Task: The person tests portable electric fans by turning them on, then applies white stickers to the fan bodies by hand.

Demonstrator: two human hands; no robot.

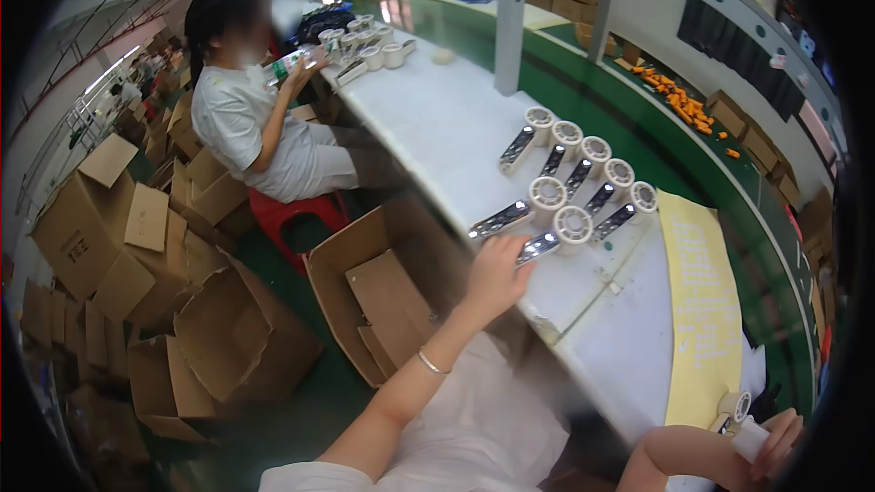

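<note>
Your left hand [497, 273] was closed on the handle [539, 249] of the near fan [573, 226], on the table [428, 128]; a sideways tug could have knocked its close neighbour [548, 194]. Your right hand [777, 442], partly curled, held a white piece [750, 440] beside another fan [736, 404].

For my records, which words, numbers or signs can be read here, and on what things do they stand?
No text can be read.
Yellow sheet: rows of writing, too blurred.
Large carton at left: dark print, too small.
Green-and-white item held by the seated person: too blurred.
</note>
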